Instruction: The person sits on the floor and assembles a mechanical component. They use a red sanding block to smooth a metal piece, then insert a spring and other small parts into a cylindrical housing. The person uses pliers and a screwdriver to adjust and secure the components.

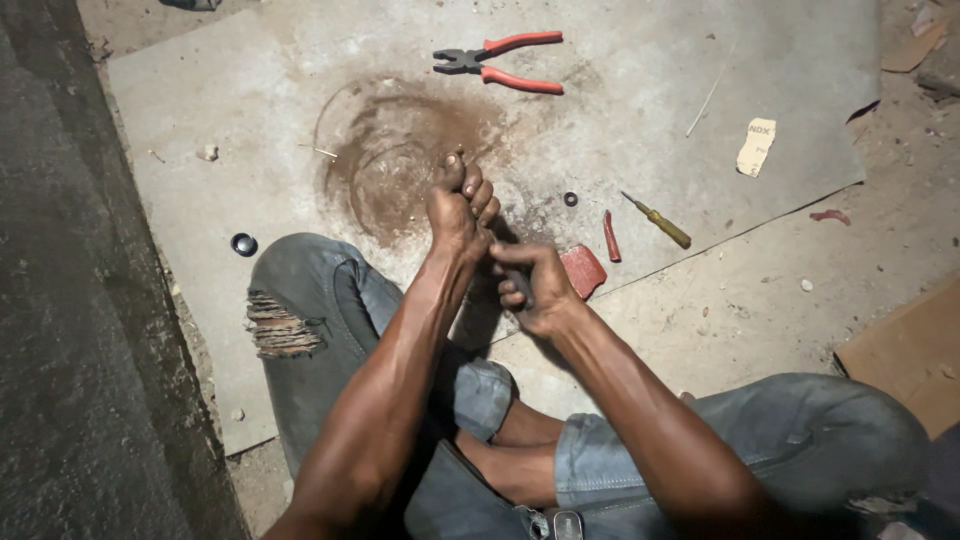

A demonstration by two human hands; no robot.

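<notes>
Two bare arms reach fwd over crossed legs in torn jeans [320,310], person seated on floor. Right hand [535,290] is curled shut round a small dark part [519,284], mostly hidden in fist, can't tell what kind. Left hand [460,205] sits just ahead & touching the right, fingers closed w/ thumb up top; what its grip holds is hidden, can't tell. Both hands hover low over a grey sheet [250,90] laid on the dirt floor, right at near edge of a brown rusty stain [400,150] w/ ring marks. Just right of right hand: red block [585,270], then a short red piece [610,237], then a yellow-handled screwdriver [660,222] lying at a slant. Small black ring [570,199] near the left hand's right side. Black round cap [243,244] sits well left, beside the knee. Further off, a paper scrap [757,146] to the right & a thin wire [708,98]. Far end of sheet: red-handled pliers [503,62], handles spread. Cardboard [905,350] at right edge, by the right knee.
</notes>
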